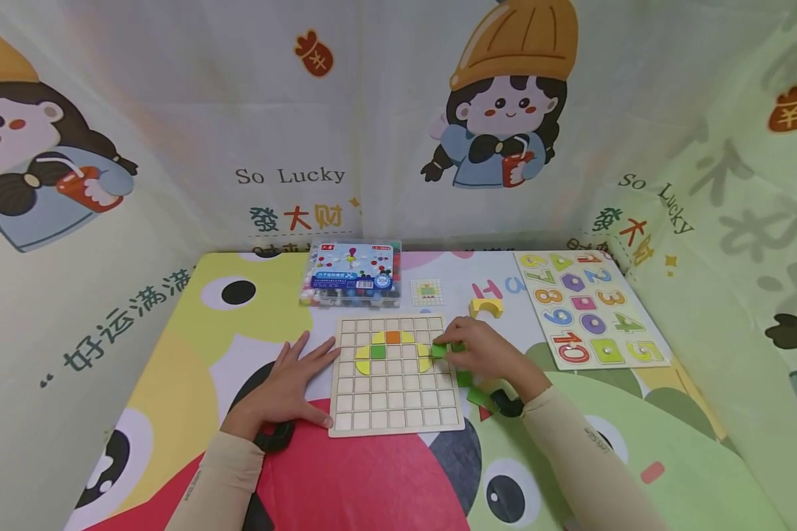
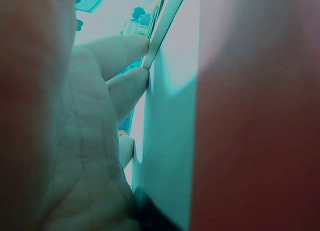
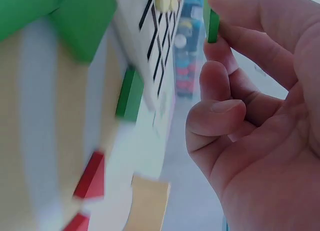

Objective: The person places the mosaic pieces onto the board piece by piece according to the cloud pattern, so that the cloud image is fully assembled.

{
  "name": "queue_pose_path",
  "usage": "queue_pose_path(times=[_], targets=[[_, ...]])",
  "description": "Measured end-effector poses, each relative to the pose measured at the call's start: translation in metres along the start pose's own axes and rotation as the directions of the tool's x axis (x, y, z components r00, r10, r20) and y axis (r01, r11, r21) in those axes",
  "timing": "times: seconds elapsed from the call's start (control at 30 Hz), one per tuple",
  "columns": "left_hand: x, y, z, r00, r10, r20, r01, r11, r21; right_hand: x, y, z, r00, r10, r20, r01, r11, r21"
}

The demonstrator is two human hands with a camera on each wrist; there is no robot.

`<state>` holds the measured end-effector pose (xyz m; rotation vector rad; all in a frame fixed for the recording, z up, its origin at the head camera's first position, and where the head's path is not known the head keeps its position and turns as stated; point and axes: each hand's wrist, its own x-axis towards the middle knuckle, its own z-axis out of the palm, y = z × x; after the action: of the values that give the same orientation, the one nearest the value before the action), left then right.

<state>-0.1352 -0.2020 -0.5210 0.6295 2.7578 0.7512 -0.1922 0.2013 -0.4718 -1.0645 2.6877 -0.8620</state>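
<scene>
Green tile pinched over the grid board

The right hand (image 1: 481,352) pinches a thin flat green tile (image 3: 213,25) between its fingers (image 3: 235,11), at the wooden grid board's (image 1: 398,413) right edge; the left hand (image 1: 292,383) lies flat, fingers straight, against its left edge.

Left hand (image 1: 292,383) lower centre-left of the head view, fingers straight and spread, palm down, right hand (image 1: 481,350) centre-right, fingertips pinched, both forearms sleeved
</scene>
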Motion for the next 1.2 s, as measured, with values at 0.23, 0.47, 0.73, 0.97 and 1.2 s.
queue_pose_path(times=[0.23, 0.47, 0.73, 0.97, 1.2], targets=[[-0.001, 0.002, 0.000, 1.000, 0.000, 0.001, 0.000, 1.000, -0.019, 0.034, -0.013, 0.013, 0.993, 0.040, 0.114, -0.038, 0.999, -0.024], [-0.001, 0.000, 0.001, 1.000, -0.008, 0.000, 0.008, 1.000, -0.010, 0.057, -0.026, 0.025, 0.980, 0.088, 0.179, -0.082, 0.996, -0.041], [-0.001, 0.001, 0.001, 1.000, -0.004, 0.001, 0.004, 1.000, -0.015, 0.068, -0.031, 0.034, 0.973, 0.090, 0.214, -0.079, 0.995, -0.061], [0.000, 0.001, 0.000, 1.000, 0.000, 0.000, 0.000, 1.000, -0.007, 0.073, -0.033, 0.041, 0.976, 0.074, 0.204, -0.051, 0.992, -0.116], [0.000, 0.000, 0.000, 1.000, 0.003, 0.000, -0.003, 1.000, -0.004, 0.075, -0.036, 0.047, 0.978, 0.100, 0.182, -0.072, 0.986, -0.150]])
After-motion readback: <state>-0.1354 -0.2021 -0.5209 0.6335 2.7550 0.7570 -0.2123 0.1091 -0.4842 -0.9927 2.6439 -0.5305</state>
